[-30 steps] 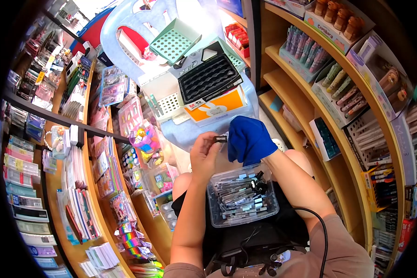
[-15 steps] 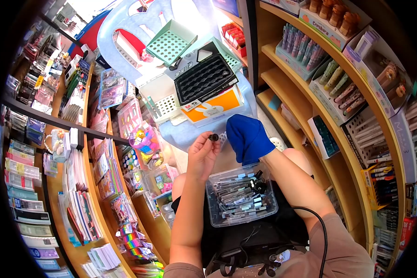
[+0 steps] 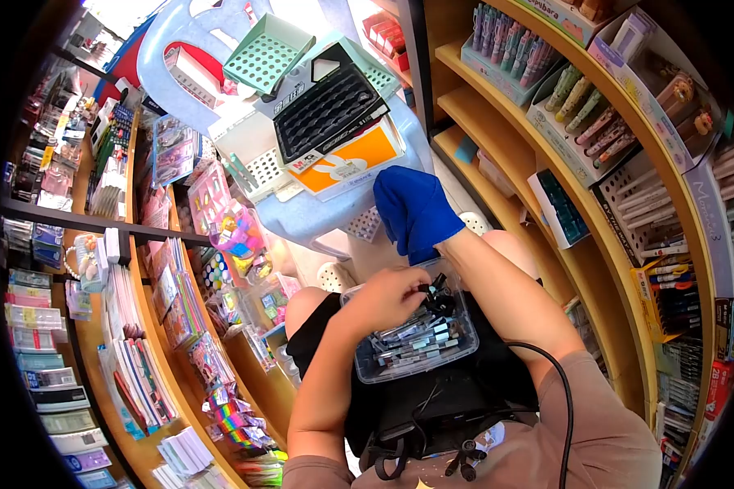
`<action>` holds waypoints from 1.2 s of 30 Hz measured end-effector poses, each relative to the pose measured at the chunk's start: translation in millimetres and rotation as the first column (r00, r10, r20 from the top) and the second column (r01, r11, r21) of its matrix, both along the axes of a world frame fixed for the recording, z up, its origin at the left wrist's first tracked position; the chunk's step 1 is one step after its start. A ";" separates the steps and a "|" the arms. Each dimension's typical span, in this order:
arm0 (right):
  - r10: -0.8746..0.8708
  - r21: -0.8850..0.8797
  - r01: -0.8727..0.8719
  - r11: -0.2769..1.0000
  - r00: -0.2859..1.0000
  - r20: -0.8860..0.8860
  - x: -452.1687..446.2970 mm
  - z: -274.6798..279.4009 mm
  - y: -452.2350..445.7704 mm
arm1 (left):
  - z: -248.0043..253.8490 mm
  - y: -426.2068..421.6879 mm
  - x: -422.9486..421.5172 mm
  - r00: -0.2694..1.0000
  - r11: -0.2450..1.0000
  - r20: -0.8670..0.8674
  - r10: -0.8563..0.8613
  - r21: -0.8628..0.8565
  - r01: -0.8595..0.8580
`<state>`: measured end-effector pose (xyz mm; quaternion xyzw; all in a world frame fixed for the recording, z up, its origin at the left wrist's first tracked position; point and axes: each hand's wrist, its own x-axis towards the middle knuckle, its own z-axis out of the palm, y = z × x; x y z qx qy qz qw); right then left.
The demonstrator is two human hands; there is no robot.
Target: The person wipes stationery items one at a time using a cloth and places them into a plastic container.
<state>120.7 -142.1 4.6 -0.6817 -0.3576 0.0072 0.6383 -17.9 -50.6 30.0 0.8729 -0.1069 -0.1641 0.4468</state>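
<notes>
A clear plastic tub (image 3: 416, 371) of pens and markers (image 3: 420, 346) sits on the person's lap. My left hand (image 3: 390, 300) reaches over its back rim, fingers bent together by some small black pieces (image 3: 442, 300) inside. What the fingertips pinch, if anything, is hidden. A blue cloth (image 3: 420, 213) covers my right hand completely, just beyond the tub, so its fingers do not show.
Ahead stands a light blue plastic chair (image 3: 302, 224) bearing an orange box (image 3: 351, 167), a black moulded tray (image 3: 326, 122) and a green perforated tray (image 3: 265, 57). Stocked shelves line the left; a wooden shelf unit (image 3: 538, 236) with pen boxes curves along the right.
My left hand has come down from above the tub, where it pinched a small black round piece, to the tub's contents. The view has shifted; the blue cloth stays over my right hand.
</notes>
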 end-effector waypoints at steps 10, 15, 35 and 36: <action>-0.030 0.037 0.031 0.999 0.999 -0.025 1.7 -4.2 1.8 | -3.3 -13.7 6.9 0.966 0.988 0.241 0.090 0.099 -0.117; -0.031 0.009 0.032 0.999 0.995 -0.098 -0.5 5.9 -0.8 | 51.3 6.0 32.5 0.829 0.911 0.378 0.413 -0.178 -0.373; 0.215 0.371 0.127 0.920 0.628 -0.748 -2.9 15.0 10.0 | 118.4 71.8 180.0 0.890 0.913 0.433 0.141 0.291 -0.286; 0.197 0.360 0.124 0.925 0.653 -0.731 -1.7 13.4 10.7 | 118.2 71.8 180.4 0.876 0.914 0.458 0.152 0.273 -0.301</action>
